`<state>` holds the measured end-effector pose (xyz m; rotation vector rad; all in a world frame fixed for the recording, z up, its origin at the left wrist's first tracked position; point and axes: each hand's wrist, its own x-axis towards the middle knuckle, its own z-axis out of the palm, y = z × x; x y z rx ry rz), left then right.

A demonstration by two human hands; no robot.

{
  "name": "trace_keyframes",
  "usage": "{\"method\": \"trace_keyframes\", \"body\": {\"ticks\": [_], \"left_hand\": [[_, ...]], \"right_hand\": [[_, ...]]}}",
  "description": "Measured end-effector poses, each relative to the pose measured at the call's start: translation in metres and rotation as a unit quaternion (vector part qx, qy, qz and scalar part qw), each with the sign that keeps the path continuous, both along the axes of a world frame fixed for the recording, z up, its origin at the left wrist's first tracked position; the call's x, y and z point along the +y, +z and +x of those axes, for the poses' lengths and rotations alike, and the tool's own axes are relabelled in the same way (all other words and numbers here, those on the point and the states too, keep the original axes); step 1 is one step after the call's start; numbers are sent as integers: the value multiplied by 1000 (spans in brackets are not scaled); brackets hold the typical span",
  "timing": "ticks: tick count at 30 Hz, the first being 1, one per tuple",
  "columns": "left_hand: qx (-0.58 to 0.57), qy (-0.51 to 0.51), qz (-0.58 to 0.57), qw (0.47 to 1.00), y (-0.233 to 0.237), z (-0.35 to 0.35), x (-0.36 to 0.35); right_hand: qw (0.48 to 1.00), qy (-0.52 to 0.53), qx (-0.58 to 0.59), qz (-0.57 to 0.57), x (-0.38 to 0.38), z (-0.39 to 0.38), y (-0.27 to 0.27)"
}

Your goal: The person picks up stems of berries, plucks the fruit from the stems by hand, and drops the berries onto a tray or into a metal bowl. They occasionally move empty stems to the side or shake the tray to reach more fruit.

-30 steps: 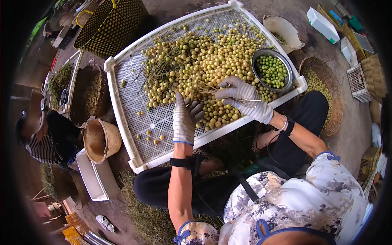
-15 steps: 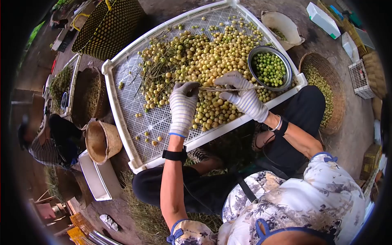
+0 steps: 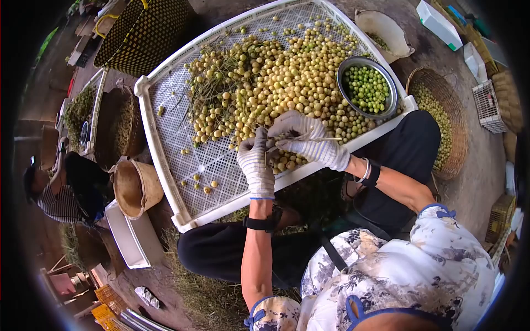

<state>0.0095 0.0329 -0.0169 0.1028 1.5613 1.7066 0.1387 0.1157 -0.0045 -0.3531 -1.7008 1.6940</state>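
Both my hands wear striped, grey-palmed gloves and meet over the front part of a white mesh tray. My left hand is closed on thin stems, its fingertips close to my right hand. My right hand is closed on the same stems, and a thin stalk sticks out to its right. Beneath and behind the gloves lies a heap of round yellowish fruit, with twiggy stems mixed in at its left. A metal bowl of green fruit rests on the tray's right side.
Right of the tray is a wicker basket of fruit. A pale tub is behind it. At left are a woven black-and-yellow basket, a tan bucket, a white box and another person seated in stripes.
My left hand has moved right and slightly down. My right hand has come a little left and down, so the gloves are now close together. The other person's arm has risen.
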Motion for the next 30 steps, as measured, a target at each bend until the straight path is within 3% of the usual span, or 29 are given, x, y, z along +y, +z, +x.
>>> {"method": "trace_keyframes", "body": {"ticks": [3, 4, 5, 7, 8, 11, 12, 15, 17, 19, 20, 24, 27, 30], "left_hand": [[-21, -6, -9, 1000, 2, -10, -4], [-165, -56, 49, 983, 8, -19, -7], [-206, -65, 49, 975, 13, -20, -11], [-128, -175, 11, 976, 1, -39, -16], [-167, -184, 2, 969, -7, -45, -17], [-311, -223, -88, 920, -6, -59, -4], [-305, -166, -105, 932, 19, -48, 2], [-432, -172, -3, 886, -8, -68, 3], [-308, -185, -27, 933, -12, -72, 1], [-175, -177, -35, 968, 21, -56, -5], [-162, -149, -53, 974, 29, -51, -5], [-251, -198, 72, 945, 23, -60, -18], [-252, -169, 73, 950, 26, -45, -19], [-278, -187, 114, 935, 29, -39, -17]], "right_hand": [[972, 11, -64, 227, -2, -2, 3], [970, 19, -39, 240, -4, -5, 0], [972, 41, -48, 229, -7, -4, -1], [973, 83, -63, 206, -15, -2, 6], [974, 107, -69, 185, -20, -2, 2], [931, 126, -83, 332, -30, -6, -1], [919, 147, -107, 351, -32, -7, -4], [914, 125, -121, 367, -37, -6, -4], [924, 97, -123, 349, -37, -2, 5], [936, 40, -100, 336, -37, 7, 2], [944, -17, -69, 323, -36, 7, -11], [947, -219, -138, 189, -22, 1, -8], [912, -182, -301, 209, -5, -15, -20], [894, -149, -348, 240, 6, -23, -26]]}}
